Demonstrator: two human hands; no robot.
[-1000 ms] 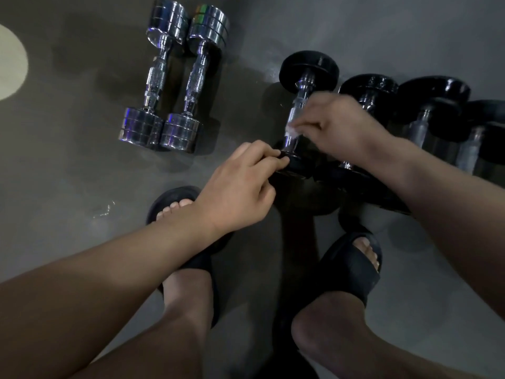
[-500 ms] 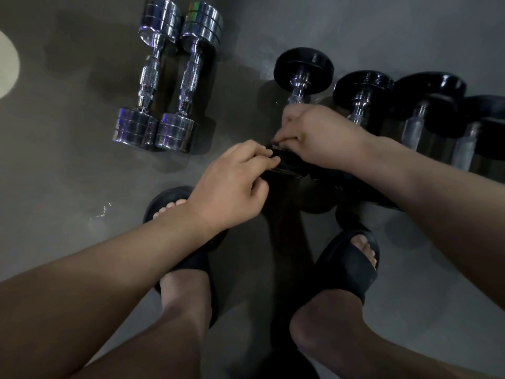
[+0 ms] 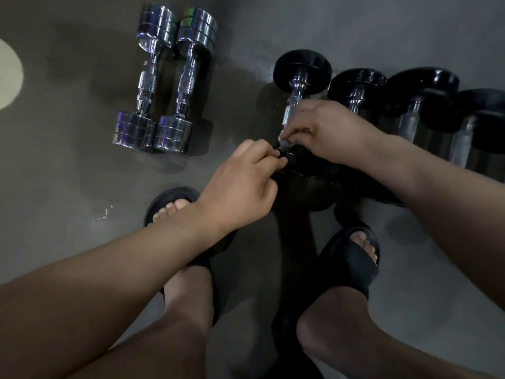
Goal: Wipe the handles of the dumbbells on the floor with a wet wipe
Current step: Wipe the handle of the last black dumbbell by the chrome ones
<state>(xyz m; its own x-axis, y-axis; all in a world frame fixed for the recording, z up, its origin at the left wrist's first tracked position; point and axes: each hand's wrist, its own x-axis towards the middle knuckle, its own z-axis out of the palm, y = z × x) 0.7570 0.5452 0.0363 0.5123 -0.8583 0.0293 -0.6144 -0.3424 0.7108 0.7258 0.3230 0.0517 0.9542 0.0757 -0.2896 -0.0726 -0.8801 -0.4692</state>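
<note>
Head view. The right hand [image 3: 328,129], its fingers clamped on the wet wipe [image 3: 283,142], is drawing it along the handle [image 3: 290,113] of the leftmost black dumbbell [image 3: 302,68], which is lying on the floor [image 3: 68,173]. Over the last second the wipe has been travelling from mid-handle to the near end, leaving the knurled stretch uncovered. The left hand [image 3: 240,184], fingers curled onto the near head [image 3: 297,162], is steadying the weight as before. This handle is probably nearing completion. The other black dumbbells [image 3: 358,83] and the chrome dumbbells [image 3: 153,86] are lying alongside, apparently awaiting the wipe.
</note>
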